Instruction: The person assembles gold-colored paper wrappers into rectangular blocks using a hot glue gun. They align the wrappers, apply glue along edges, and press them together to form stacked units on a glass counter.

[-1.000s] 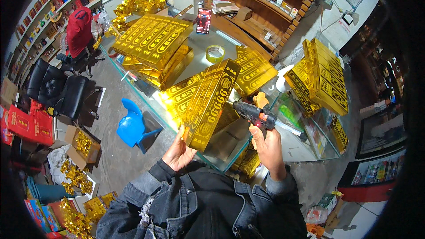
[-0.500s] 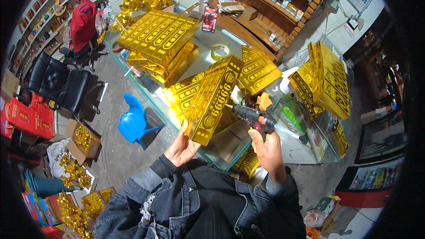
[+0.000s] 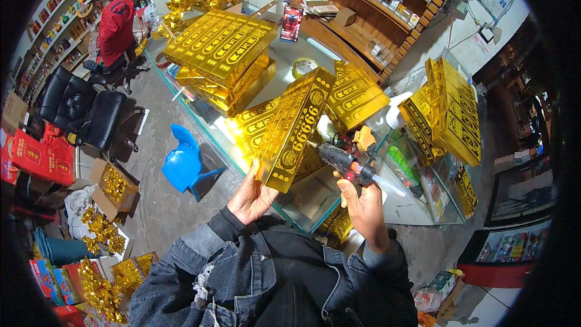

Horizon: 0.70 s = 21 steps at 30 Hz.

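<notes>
My left hand point(image 3: 251, 198) grips the near end of a long shiny gold box point(image 3: 295, 139) with black printing. The box is tilted up, its far end pointing away from me over the glass counter. In my right hand point(image 3: 365, 211) is a black hot glue gun point(image 3: 342, 160) with a pale glue stick point(image 3: 388, 185) out of its back. Its nozzle points left, close to the box's right side; whether it touches cannot be made out. Beneath and behind the held box lie more gold boxes point(image 3: 357, 100).
Gold boxes are stacked point(image 3: 218, 45) at the counter's far left and right point(image 3: 451, 112). A tape roll point(image 3: 304, 68) and a red package point(image 3: 292, 23) lie beyond. The glass counter edge point(image 3: 324, 213) runs before me. A blue chair point(image 3: 183, 160) stands left.
The held gold box has turned slightly, its printed side shifting a little. The glue gun stays close beside it, and both hands keep their holds.
</notes>
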Each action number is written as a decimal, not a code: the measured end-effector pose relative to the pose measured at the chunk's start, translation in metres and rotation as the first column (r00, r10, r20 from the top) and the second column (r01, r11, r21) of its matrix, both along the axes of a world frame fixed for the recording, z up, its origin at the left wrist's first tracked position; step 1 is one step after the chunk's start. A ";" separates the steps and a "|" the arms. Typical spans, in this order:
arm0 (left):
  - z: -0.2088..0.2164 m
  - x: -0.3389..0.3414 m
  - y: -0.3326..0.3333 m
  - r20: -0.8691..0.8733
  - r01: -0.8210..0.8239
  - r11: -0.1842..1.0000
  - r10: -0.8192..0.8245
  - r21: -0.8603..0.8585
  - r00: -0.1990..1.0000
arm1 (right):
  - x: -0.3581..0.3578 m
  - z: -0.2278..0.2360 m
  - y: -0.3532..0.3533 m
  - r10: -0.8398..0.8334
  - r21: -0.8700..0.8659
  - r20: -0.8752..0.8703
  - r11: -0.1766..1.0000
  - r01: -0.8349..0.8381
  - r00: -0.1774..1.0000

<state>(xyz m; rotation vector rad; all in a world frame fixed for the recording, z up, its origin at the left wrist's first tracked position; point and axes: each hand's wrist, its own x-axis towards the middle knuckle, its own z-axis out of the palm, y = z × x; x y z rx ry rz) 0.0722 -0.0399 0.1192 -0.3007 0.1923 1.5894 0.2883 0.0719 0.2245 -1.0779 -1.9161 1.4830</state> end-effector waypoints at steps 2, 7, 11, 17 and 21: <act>0.000 0.001 0.000 -0.008 -0.006 1.000 0.006 0.003 1.000 | -0.003 0.002 0.001 0.003 0.149 0.062 0.989 -0.012 0.998; 0.000 0.001 0.002 -0.043 -0.012 0.998 0.014 0.054 0.999 | -0.002 0.003 -0.002 0.041 0.239 0.085 0.969 -0.060 0.996; 0.002 -0.002 0.006 -0.035 -0.008 0.997 0.011 0.071 0.999 | 0.002 0.001 -0.009 0.092 0.283 0.109 0.952 -0.120 0.990; 0.005 -0.003 0.015 -0.022 -0.044 0.999 0.045 0.003 0.999 | 0.008 0.003 -0.018 0.149 0.311 0.174 0.929 -0.198 0.973; 0.006 -0.003 0.020 -0.033 -0.064 0.996 0.067 0.064 0.997 | 0.012 0.004 -0.021 0.187 0.250 0.166 0.942 -0.225 0.968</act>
